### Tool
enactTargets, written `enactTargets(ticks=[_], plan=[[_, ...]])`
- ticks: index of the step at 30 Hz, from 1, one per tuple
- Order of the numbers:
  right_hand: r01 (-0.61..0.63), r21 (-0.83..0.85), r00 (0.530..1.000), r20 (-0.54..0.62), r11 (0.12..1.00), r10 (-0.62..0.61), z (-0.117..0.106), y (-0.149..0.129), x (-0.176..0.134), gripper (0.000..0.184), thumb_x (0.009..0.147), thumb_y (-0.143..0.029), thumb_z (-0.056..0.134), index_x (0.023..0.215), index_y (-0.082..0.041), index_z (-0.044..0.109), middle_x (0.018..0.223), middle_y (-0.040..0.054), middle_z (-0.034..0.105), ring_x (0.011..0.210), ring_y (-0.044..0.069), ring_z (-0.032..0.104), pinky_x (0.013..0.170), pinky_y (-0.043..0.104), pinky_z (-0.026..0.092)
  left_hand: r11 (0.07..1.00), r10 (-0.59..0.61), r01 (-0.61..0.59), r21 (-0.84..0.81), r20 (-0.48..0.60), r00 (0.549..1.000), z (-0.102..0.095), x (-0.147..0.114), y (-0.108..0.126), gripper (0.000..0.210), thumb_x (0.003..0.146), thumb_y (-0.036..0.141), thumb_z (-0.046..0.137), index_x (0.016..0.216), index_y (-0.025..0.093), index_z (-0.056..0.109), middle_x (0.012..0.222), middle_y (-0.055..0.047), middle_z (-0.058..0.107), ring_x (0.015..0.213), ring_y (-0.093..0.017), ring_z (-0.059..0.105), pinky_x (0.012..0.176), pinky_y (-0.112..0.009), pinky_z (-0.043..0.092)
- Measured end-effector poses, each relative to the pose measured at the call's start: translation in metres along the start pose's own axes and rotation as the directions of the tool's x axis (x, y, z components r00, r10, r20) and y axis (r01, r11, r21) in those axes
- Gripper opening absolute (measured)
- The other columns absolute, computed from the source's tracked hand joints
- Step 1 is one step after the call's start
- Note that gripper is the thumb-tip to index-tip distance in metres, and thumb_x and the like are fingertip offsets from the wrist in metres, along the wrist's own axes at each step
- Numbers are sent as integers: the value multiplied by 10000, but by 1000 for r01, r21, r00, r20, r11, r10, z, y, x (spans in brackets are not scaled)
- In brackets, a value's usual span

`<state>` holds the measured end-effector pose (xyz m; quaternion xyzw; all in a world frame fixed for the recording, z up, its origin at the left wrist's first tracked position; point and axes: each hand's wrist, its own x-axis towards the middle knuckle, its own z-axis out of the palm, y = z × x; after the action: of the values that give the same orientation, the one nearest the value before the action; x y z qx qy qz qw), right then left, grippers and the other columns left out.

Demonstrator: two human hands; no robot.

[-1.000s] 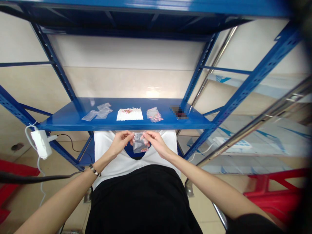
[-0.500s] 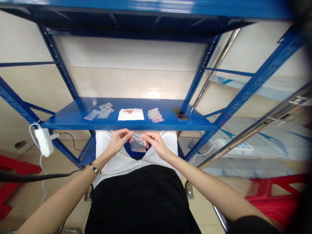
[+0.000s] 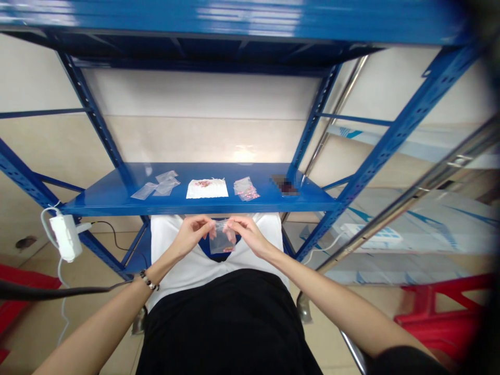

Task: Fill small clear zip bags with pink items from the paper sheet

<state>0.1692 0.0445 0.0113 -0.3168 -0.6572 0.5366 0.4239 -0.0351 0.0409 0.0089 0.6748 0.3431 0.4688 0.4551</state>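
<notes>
Currently, a small clear plastic bag [image 3: 219, 242] hangs between my two hands, just below the front edge of the blue shelf [image 3: 203, 210] and above my lap. My left hand [image 3: 212, 226] pinches the bag near its top, thumb and fingers together at the left corner; from those fingertips the bag falls away towards four o'clock. My right hand [image 3: 230, 226] pinches it too, near the opposite top corner, with the bag running off to about eight o'clock and some curled fingers seen through the plastic. A few pinkish-red pieces [image 3: 229, 249] sit low in the bag, gathered towards its five o'clock corner; too small to identify. Taking the held bag as centre: white sheet [image 3: 207, 192] up on the shelf between eleven and twelve o'clock, small reddish pieces [image 3: 203, 184] heaped on it; overlapping clear bags [image 3: 166, 186] at between ten and eleven; filled bags [image 3: 247, 190] at one, red and pink showing through; a dark, blurred-out object [image 3: 283, 184] farther round, nearer two. White power adapter [image 3: 65, 238] well apart at nine o'clock.
</notes>
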Motion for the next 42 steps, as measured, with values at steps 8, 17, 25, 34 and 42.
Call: enactTargets(ticks=[8,17,25,34,42], plan=[[-17,20,998,64,1000,15,14,4,-5,375,921,-471,566,741,-151,640,642,10,583,578,122,512,576,238,405,997,-49,51,-58,29,998,12,-6,-2,351,851,470,655,743,135,644,652,-38,639,591,-134,553,561,-232,410],[11,-26,995,98,1000,-8,6,-3,1,370,888,-471,620,717,-145,652,650,11,586,602,127,512,563,236,375,992,-73,72,-102,-6,997,6,-3,-3,329,824,443,697,751,123,679,660,-42,646,589,-128,546,567,-230,400],[-70,8,950,307,998,64,-4,-18,-2,443,906,-535,558,935,-110,678,680,76,714,477,152,622,484,243,385,982,-89,81,-169,-42,995,4,-6,8,378,859,458,639,647,147,614,592,-27,599,544,-125,510,563,-246,400],[12,-88,972,235,996,9,6,-2,-1,387,902,-533,571,859,-150,615,718,36,676,555,118,592,500,213,385,978,7,-26,207,93,996,0,-4,2,270,882,373,599,743,147,652,706,-49,671,648,-155,584,616,-245,417],[-10,-84,959,282,996,34,1,-7,-4,328,908,-470,595,797,-161,573,550,-43,504,461,77,381,464,206,276,994,-31,10,111,188,982,7,-7,-2,311,903,365,592,664,167,580,594,-14,590,591,-142,533,608,-250,397]])
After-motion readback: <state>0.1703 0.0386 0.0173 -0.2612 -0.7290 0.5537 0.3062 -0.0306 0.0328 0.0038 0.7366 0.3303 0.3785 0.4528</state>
